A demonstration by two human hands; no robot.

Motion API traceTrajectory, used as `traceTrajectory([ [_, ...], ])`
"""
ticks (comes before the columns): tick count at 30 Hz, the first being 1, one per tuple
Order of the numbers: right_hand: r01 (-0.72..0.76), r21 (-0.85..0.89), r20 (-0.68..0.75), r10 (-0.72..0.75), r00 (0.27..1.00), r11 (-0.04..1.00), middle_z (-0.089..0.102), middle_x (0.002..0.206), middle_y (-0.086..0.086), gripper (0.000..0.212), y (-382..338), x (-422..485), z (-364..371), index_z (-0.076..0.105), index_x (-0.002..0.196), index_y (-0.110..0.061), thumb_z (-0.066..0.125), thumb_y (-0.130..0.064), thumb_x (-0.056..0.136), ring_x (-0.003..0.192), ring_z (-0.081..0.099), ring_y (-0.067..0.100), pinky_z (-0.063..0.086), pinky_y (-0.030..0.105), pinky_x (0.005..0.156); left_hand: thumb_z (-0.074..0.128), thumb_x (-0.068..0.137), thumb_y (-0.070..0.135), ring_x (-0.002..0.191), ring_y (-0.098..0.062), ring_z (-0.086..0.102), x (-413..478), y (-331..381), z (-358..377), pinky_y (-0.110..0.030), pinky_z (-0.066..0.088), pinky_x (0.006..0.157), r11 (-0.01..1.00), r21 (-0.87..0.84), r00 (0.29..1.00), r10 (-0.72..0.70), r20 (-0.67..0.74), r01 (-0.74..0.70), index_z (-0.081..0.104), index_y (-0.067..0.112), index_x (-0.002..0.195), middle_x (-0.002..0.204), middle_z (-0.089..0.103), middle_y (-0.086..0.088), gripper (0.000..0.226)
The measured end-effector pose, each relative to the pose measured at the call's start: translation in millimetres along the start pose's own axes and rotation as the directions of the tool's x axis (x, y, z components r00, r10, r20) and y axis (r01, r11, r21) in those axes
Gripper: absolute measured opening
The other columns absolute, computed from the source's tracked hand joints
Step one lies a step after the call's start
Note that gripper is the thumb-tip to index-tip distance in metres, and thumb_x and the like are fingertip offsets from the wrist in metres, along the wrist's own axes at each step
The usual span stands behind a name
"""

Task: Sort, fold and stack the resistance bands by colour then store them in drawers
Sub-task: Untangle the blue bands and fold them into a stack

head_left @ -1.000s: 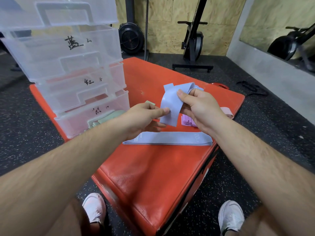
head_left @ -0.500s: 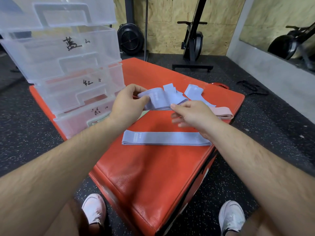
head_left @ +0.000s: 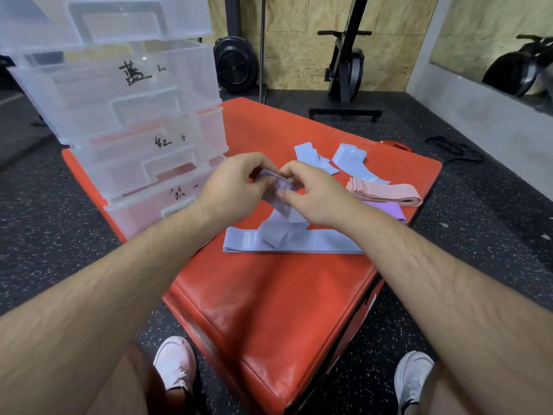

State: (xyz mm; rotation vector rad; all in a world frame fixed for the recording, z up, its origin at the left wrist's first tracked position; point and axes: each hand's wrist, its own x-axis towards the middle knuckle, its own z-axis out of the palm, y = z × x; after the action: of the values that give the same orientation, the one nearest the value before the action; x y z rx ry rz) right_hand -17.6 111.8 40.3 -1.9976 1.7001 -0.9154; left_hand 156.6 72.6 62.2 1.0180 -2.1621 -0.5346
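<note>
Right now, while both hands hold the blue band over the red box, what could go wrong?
1. The held blue band, pinched by the left hand and right hand, hangs down onto the flat blue band; folding may drag that one askew.
2. The flat blue band's right end lies near the edge of the red box and might slip off.
3. The purple band sits at the box's right edge; a nudge could drop it.

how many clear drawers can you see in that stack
4, stacked left on the red mat: top drawer, cut by the frame; second drawer; third drawer; bottom drawer. More may sit above, unseen.
</note>
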Motion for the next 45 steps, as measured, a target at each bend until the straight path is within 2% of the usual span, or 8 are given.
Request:
traceTrajectory([
  [5, 0.006, -0.194, 0.06, 0.006, 0.998, 0.981, 0.057, 0.075, -0.008, 0.015, 10, 6, -18, 0.057, 0.086, -0.022, 0.069, -0.029, 0.091, 0.074, 0.051, 0.016, 0.038, 0.027, 0.062, 0.063, 0.091, 0.012, 0.055, 0.002, 0.049, 2, -7, -15, -0.008, 0.037, 0.052, 0.984, -0.136, 0.982, -0.135, -0.134, 0.117, 0.069, 0.021, 0.09, 0.071, 0.061, 0.01, 0.01],
  [15, -0.212, -0.458, 0.03, 0.253, 0.967, 0.864, 0.063, 0.083, -0.011, 0.012, 59, -17, -79, 0.059, 0.084, -0.032, 0.067, -0.04, 0.089, 0.094, 0.051, 0.025, 0.042, 0.036, 0.075, 0.064, 0.09, 0.01, 0.066, -0.009, 0.063, 7, -34, -41, -0.023, 0.048, 0.057, 0.878, -0.38, 0.916, -0.37, -0.156, 0.29, 0.069, 0.024, 0.084, 0.081, 0.069, 0.0, 0.016],
  [18, -0.291, -0.381, 0.048, 0.334, 0.942, 0.877, 0.066, 0.09, -0.012, 0.013, 68, -32, -97, 0.061, 0.085, -0.033, 0.073, -0.029, 0.088, 0.088, 0.057, 0.017, 0.043, 0.033, 0.076, 0.069, 0.083, 0.011, 0.076, -0.029, 0.067, 2, -49, -37, -0.039, 0.054, 0.071, 0.856, -0.396, 0.919, -0.388, -0.066, 0.333, 0.069, 0.026, 0.084, 0.087, 0.07, -0.008, 0.015],
  [22, -0.391, -0.198, 0.038, 0.406, 0.913, 0.899, 0.064, 0.088, -0.005, 0.019, 81, -50, -103, 0.064, 0.097, -0.027, 0.076, -0.018, 0.086, 0.076, 0.061, 0.017, 0.05, 0.033, 0.074, 0.07, 0.085, 0.013, 0.058, -0.018, 0.049, -10, -66, -16, -0.027, 0.04, 0.059, 0.907, -0.191, 0.926, -0.376, 0.039, 0.376, 0.066, 0.022, 0.09, 0.073, 0.056, -0.009, 0.011],
  [31, -0.341, -0.324, 0.087, 0.386, 0.918, 0.883, 0.057, 0.077, -0.004, 0.022, 111, -69, -62, 0.062, 0.098, -0.027, 0.073, -0.015, 0.083, 0.068, 0.053, 0.016, 0.039, 0.027, 0.058, 0.069, 0.086, 0.008, 0.085, -0.016, 0.053, -29, -77, 21, -0.022, 0.03, 0.064, 0.943, 0.239, 0.96, -0.26, 0.106, 0.229, 0.071, 0.011, 0.094, 0.093, 0.061, 0.002, 0.009],
  [38, -0.139, -0.55, 0.124, 0.245, 0.962, 0.824, 0.047, 0.119, -0.006, 0.019, 114, -73, -49, 0.065, 0.107, -0.032, 0.062, -0.029, 0.089, 0.121, 0.039, 0.018, 0.039, 0.042, 0.104, 0.068, 0.082, 0.022, 0.099, -0.028, 0.059, -30, -89, 28, -0.033, 0.043, 0.088, 0.924, 0.382, 0.968, -0.067, 0.243, -0.031, 0.072, 0.017, 0.089, 0.097, 0.059, -0.002, 0.009],
  [42, -0.039, -0.548, 0.246, 0.205, 0.947, 0.836, 0.053, 0.136, -0.013, 0.04, 101, -76, -45, 0.058, 0.125, -0.04, 0.066, -0.045, 0.087, 0.131, 0.04, 0.017, 0.032, 0.044, 0.112, 0.058, 0.069, 0.069, 0.116, -0.011, 0.052, -36, -78, 31, -0.038, 0.038, 0.101, 0.914, 0.374, 0.907, -0.015, 0.422, -0.159, 0.065, 0.038, 0.113, 0.119, 0.06, 0.014, 0.054],
  [45, -0.06, -0.571, 0.277, 0.261, 0.925, 0.819, 0.05, 0.145, -0.013, 0.048, 101, -77, -43, 0.05, 0.135, -0.041, 0.067, -0.044, 0.09, 0.134, 0.043, 0.017, 0.027, 0.04, 0.112, 0.062, 0.075, 0.063, 0.118, -0.01, 0.054, -39, -75, 33, -0.034, 0.04, 0.105, 0.945, 0.283, 0.864, -0.003, 0.503, -0.162, 0.063, 0.035, 0.124, 0.124, 0.06, 0.012, 0.057],
])
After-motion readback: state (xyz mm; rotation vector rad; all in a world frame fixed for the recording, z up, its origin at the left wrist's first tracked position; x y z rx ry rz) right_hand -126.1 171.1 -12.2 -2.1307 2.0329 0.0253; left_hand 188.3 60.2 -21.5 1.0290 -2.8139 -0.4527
